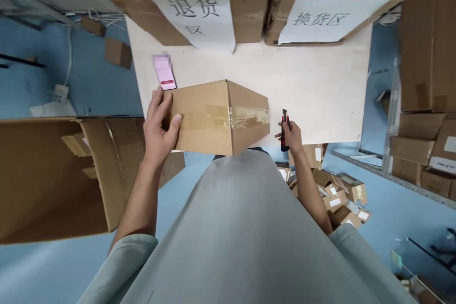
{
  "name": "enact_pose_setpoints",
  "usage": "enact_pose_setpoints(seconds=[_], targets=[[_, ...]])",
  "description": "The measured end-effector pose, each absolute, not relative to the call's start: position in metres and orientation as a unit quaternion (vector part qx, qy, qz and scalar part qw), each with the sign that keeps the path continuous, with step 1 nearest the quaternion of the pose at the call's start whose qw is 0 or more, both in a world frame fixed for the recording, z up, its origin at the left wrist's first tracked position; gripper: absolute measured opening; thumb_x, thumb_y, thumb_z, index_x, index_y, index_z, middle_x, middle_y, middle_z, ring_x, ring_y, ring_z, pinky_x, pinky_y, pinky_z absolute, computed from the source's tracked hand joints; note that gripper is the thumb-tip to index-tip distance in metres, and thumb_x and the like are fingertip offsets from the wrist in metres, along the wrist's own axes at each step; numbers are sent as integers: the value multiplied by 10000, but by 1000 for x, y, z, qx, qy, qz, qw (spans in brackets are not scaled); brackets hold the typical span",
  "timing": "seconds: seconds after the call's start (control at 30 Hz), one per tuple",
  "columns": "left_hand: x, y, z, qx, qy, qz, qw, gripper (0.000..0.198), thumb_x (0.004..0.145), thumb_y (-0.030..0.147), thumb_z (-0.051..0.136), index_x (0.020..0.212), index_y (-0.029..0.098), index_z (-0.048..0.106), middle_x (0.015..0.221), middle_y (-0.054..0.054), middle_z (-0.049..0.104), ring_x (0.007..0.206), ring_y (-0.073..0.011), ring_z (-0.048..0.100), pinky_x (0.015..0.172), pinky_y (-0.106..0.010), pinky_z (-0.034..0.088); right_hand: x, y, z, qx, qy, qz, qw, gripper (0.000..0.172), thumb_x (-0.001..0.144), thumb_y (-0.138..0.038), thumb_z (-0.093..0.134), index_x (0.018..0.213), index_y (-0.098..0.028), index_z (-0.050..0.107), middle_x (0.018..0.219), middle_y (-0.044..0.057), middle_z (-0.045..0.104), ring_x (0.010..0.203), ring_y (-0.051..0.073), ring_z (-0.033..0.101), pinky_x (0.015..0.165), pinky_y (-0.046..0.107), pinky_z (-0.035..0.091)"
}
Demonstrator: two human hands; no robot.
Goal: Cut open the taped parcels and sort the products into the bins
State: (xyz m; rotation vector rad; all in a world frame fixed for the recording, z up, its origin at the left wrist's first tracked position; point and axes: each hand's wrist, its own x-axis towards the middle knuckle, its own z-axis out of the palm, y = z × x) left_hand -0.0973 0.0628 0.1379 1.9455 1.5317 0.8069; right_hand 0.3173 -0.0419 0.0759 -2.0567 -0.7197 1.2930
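A taped cardboard box [203, 109] sits at the near edge of the white table [313, 80]. My left hand [158, 123] grips its left end, with the thumb on the near face and the fingers at the far edge. Clear tape [249, 116] runs across the box's corner and over its right side. My right hand [292, 135] is closed round a black and red box cutter [284, 128], held upright just right of the box and apart from it. Whether its blade is out I cannot tell. Beyond my left fingertips lies a phone [165, 73] with a lit pink screen.
Two open cartons with paper signs, a left carton [249, 14] and a right carton [388, 0], stand at the table's back. A big open carton [117, 161] is at lower left. Small boxes [342, 194] are heaped on the floor at right, near a shelf [390, 123].
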Motion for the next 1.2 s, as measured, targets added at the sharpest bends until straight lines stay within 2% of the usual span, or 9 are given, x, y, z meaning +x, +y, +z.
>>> enact_pose_setpoints(seconds=[0.2, 0.37, 0.43, 0.53, 0.67, 0.9, 0.97, 1.1, 1.2], targets=[[-136, 39, 140, 664, 636, 314, 235, 606, 1147, 655, 603, 1528, 211, 758, 1657, -147, 690, 1573, -301, 646, 1367, -548, 499, 269, -14, 55, -736, -294, 518, 321, 440, 1034, -714, 597, 994, -279, 541, 716, -11, 693, 603, 208, 711, 585, 321, 564], [-141, 24, 127, 612, 694, 300, 233, 587, 1152, 730, 480, 1534, 377, 753, 1623, -26, 713, 1562, -286, 648, 1366, -512, 512, 254, -19, 83, -757, -306, 494, 298, 447, 1026, -720, 592, 1088, -278, 556, 612, -30, 673, 570, 240, 699, 594, 345, 568], [-139, 25, 113, 607, 693, 296, 253, 634, 1154, 756, 446, 1532, 350, 753, 1599, -23, 719, 1560, -301, 641, 1365, -522, 508, 257, -26, 96, -773, -314, 465, 297, 486, 1015, -744, 585, 1111, -269, 562, 619, -32, 683, 559, 230, 686, 598, 341, 563], [-126, 30, 86, 606, 667, 314, 299, 691, 1165, 745, 420, 1554, 269, 736, 1582, -106, 719, 1542, -304, 646, 1348, -531, 507, 266, -36, 114, -799, -324, 404, 304, 555, 1004, -800, 559, 1129, -259, 564, 643, -40, 683, 568, 221, 693, 609, 330, 549], [-100, 38, 41, 595, 634, 323, 375, 660, 1174, 663, 407, 1584, 238, 704, 1597, -164, 703, 1535, -296, 641, 1348, -531, 484, 277, -40, 134, -828, -338, 335, 298, 623, 1009, -835, 519, 1194, -242, 573, 663, -54, 665, 595, 229, 718, 633, 329, 553], [-95, 45, -10, 570, 615, 255, 482, 544, 1121, 518, 482, 1510, 221, 721, 1596, -157, 715, 1420, -322, 699, 1248, -562, 559, 265, -32, 155, -849, -419, 266, 180, 644, 1092, -770, 394, 1280, -201, 632, 734, -3, 713, 682, 255, 735, 787, 387, 594], [-104, 44, -8, 556, 611, 258, 501, 566, 1115, 541, 490, 1508, 205, 722, 1583, -167, 726, 1368, -320, 727, 1194, -538, 601, 259, -29, 161, -849, -444, 248, 147, 631, 1110, -732, 392, 1309, -194, 654, 785, 31, 749, 729, 270, 745, 830, 403, 592], [-117, 37, 26, 547, 584, 307, 514, 620, 1131, 625, 507, 1549, 209, 700, 1585, -175, 711, 1341, -301, 752, 1130, -481, 655, 247, -22, 180, -842, -512, 130, 115, 617, 1124, -648, 394, 1386, -170, 683, 1118, 171, 816, 1001, 317, 783, 955, 450, 594], [-120, 33, 63, 553, 551, 351, 517, 627, 1133, 663, 542, 1626, 290, 644, 1681, -138, 621, 1467, -303, 691, 1155, -478, 667, 226, -10, 204, -811, -564, 139, 66, 549, 1157, -570, 388, 1436, -202, 683, 1112, 135, 832, 967, 301, 782, 909, 406, 587]])
